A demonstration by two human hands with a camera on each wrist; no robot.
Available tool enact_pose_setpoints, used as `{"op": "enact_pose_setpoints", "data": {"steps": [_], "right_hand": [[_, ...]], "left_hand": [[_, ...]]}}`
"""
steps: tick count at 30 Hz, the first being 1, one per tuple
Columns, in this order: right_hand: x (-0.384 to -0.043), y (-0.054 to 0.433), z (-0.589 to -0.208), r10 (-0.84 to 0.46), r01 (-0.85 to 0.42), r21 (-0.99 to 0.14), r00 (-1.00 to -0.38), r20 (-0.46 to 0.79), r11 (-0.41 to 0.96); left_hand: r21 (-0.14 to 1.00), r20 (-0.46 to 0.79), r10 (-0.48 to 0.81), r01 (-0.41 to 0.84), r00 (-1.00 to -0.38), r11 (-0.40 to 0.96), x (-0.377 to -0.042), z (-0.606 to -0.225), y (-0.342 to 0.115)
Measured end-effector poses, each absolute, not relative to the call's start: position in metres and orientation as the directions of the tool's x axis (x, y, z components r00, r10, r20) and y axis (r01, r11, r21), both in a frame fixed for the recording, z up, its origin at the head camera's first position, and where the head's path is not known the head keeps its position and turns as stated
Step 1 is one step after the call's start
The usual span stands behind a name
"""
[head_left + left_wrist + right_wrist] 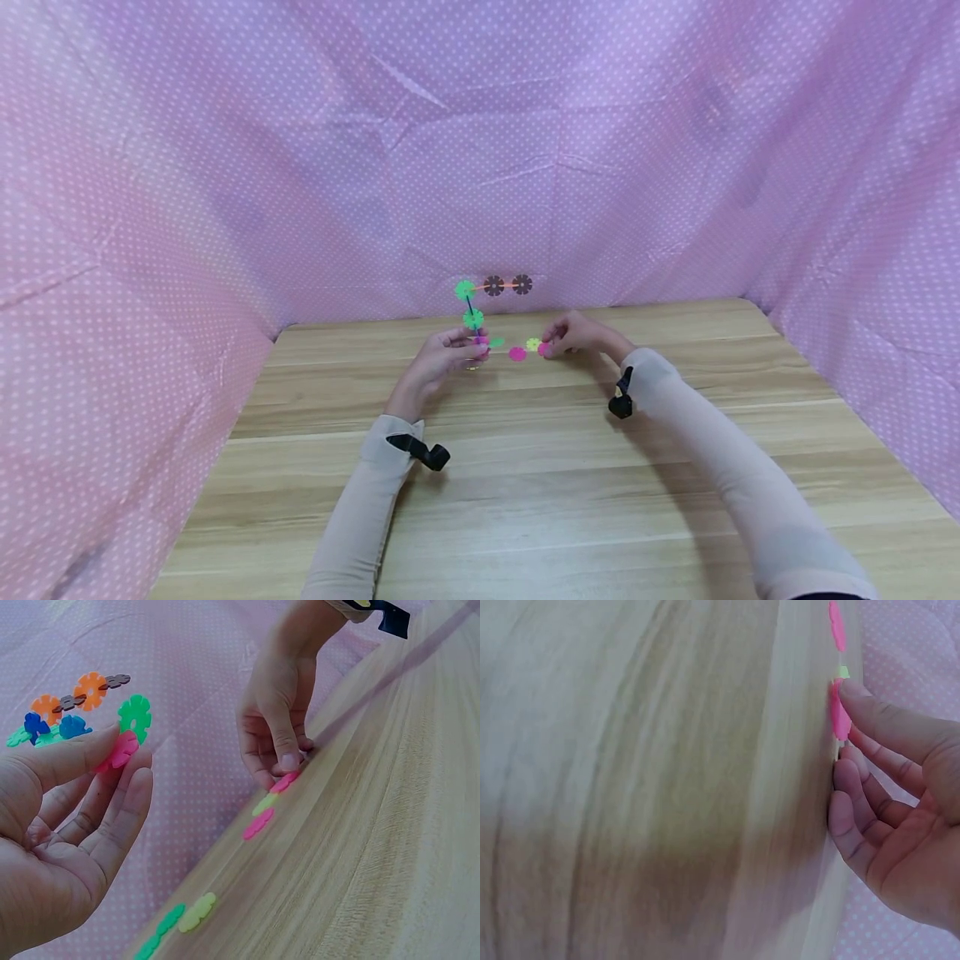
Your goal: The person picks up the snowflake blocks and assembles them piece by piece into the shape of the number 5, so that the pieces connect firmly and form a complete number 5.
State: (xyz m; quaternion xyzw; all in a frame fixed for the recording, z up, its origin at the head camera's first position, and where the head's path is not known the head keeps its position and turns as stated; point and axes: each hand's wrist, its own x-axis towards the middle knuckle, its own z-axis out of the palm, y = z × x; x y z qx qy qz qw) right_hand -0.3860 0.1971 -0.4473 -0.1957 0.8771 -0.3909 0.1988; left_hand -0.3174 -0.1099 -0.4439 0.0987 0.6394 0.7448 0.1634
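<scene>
My left hand (437, 363) pinches a pink snowflake disc (120, 751) between thumb and fingertips, up off the table. That disc ends a chain of slotted plastic discs: green (136, 718), blue (74, 727), orange (91, 691) and brown (493, 286) ones, interlocked edge to edge. In the head view the chain rises from the hand, then bends right. Near the table's far edge, my right hand (581, 333) holds another pink disc (840, 710) at the tabletop, thumb on its face. A yellow disc (532, 344) lies right beside it.
Another loose pink disc (517, 354) lies between the hands on the wooden table (525, 467). Green discs (160, 932) and a yellow disc (197, 913) lie near the left hand. Pink dotted cloth (480, 167) hangs behind the table and along both sides.
</scene>
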Motion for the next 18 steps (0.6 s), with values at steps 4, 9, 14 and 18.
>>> {"op": "enact_pose_setpoints", "data": {"steps": [4, 9, 14, 18], "right_hand": [[-0.386, 0.197, -0.447, -0.491, -0.176, -0.768, -0.848, -0.2, 0.616], [-0.387, 0.2, -0.448, -0.499, -0.188, -0.769, -0.845, -0.19, 0.611], [-0.389, 0.205, -0.452, -0.5, -0.159, -0.795, -0.843, -0.2, 0.586], [-0.39, 0.208, -0.453, -0.503, -0.128, -0.828, -0.841, -0.201, 0.545]], "left_hand": [[0.984, -0.061, 0.367, -0.118, -0.928, -0.136, -0.318, -0.445, -0.11], [0.983, -0.061, 0.369, -0.12, -0.927, -0.137, -0.318, -0.444, -0.11], [0.982, -0.065, 0.368, -0.125, -0.928, -0.143, -0.318, -0.444, -0.11], [0.981, -0.065, 0.361, -0.127, -0.93, -0.149, -0.319, -0.444, -0.11]]}}
